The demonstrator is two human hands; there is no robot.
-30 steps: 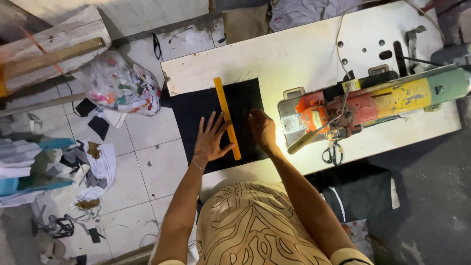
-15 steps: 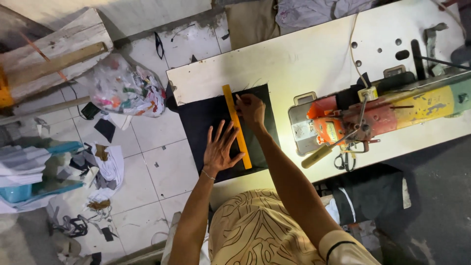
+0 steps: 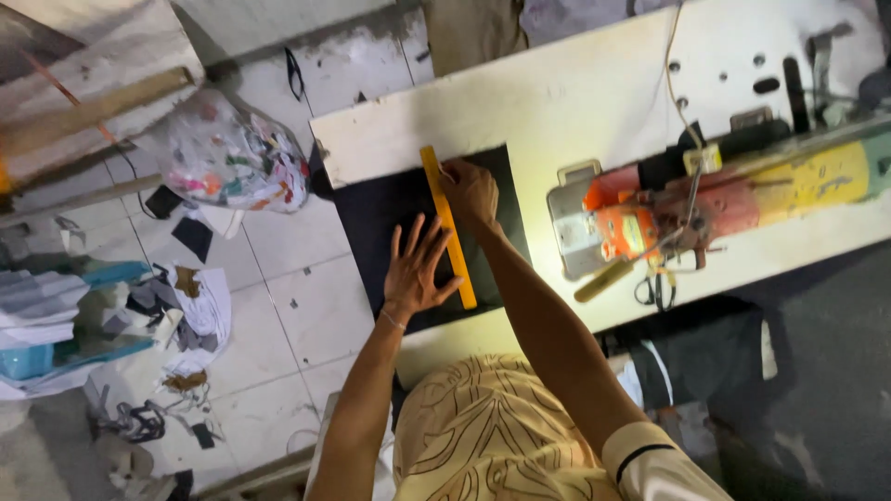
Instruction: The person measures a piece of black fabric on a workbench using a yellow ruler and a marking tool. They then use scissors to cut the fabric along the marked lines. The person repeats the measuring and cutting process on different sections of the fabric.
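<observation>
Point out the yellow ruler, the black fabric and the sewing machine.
yellow ruler (image 3: 448, 225): head view, middle of its length.
black fabric (image 3: 380, 218): head view, bare area left of the ruler.
sewing machine (image 3: 742, 190): head view, red part of its body.

The left hand (image 3: 418, 269) lies flat, palm down, its 5 fingers spread wide, the bare forearm running straight back toward the body. The right hand (image 3: 471, 190) reaches farther forward, fingers curled and bunched at the tips, arm nearly fully extended.
</observation>
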